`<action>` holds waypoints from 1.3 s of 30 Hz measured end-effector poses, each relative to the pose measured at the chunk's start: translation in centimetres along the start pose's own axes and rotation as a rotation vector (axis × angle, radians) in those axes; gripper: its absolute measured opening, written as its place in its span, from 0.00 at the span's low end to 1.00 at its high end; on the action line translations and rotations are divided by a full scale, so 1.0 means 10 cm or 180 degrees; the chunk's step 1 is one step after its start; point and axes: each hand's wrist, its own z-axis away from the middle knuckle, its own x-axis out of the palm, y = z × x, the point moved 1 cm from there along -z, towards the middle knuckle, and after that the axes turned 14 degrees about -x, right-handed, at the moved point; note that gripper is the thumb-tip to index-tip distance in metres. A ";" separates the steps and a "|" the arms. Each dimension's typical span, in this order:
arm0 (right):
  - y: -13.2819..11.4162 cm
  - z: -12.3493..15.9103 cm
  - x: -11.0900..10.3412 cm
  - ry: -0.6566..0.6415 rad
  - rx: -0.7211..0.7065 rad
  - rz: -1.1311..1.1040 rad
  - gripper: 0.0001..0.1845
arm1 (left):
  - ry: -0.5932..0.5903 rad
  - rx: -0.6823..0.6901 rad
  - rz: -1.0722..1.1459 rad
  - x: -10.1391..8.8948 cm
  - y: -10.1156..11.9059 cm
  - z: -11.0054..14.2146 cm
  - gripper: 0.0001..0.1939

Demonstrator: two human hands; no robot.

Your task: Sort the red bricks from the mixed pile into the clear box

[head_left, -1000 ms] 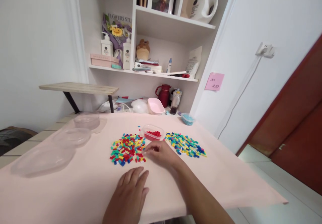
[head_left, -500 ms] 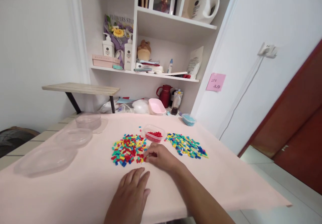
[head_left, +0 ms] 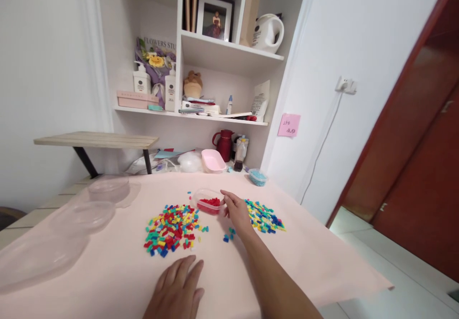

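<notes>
Red toy bricks [head_left: 210,204] in clear tub [head_left: 195,198]

Just below frame centre, the right hand [head_left: 237,214] curls at the tub's right edge; gripping, cannot tell. Bottom centre, the left hand [head_left: 175,288] lies flat, fingers loose.

Many-coloured plastic bricks [head_left: 172,229] on our plain pale pink tablecloth [head_left: 304,271]

Around our clear plastic tub [head_left: 201,193] of red bricks [head_left: 208,203], we see a red, yellow, green and blue pile [head_left: 168,235] at eight o'clock, a mainly yellow, green and blue heap [head_left: 267,217] past three, and light-blue pieces [head_left: 257,177] at two.
</notes>
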 end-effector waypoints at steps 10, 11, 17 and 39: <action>-0.34 0.31 0.25 -0.1587 -0.1113 0.0770 0.15 | -0.0511 -0.0076 -0.0021 -0.11 0.05 0.03 0.23; -0.33 0.34 0.29 -0.1701 -0.1154 0.0845 0.15 | -0.0573 -0.0133 0.0045 -0.10 0.06 0.04 0.23; -0.28 0.37 0.39 -0.1695 -0.1035 0.1068 0.14 | -0.0289 -0.1061 0.1817 -0.22 -0.23 -0.04 0.22; -0.25 0.41 0.44 -0.2086 -0.2149 0.1247 0.18 | 0.0603 -0.2900 0.1898 -0.75 -0.88 -0.89 0.24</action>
